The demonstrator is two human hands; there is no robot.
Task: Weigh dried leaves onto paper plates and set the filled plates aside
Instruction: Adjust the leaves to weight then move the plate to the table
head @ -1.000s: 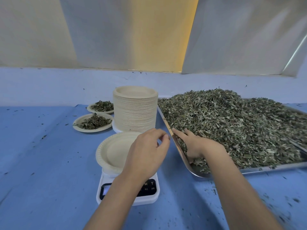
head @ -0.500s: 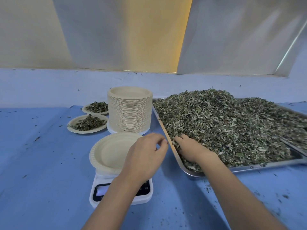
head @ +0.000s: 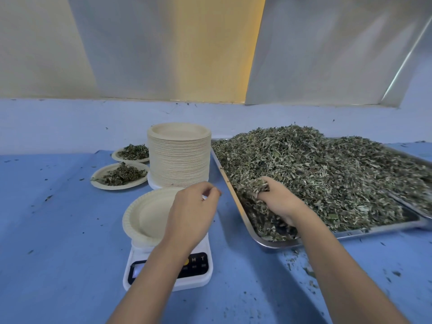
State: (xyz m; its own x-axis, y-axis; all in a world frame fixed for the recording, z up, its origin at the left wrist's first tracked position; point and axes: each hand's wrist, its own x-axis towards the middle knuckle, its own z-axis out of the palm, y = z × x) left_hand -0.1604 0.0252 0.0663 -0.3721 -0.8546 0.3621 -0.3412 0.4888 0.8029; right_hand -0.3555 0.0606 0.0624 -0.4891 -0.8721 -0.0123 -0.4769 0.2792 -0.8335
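Over the near corner of the tray (head: 275, 244), my right hand (head: 278, 199) clutches dried leaves (head: 257, 186), my left hand (head: 191, 213) hovers loosely curled above the empty paper plate (head: 145, 213) on the scale (head: 198, 279); carry low, release centrally.

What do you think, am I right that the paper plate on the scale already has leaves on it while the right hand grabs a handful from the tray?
Not quite. In the head view the paper plate on the kitchen scale is empty. The rest holds: the right hand grips a handful of dried leaves in the metal tray.
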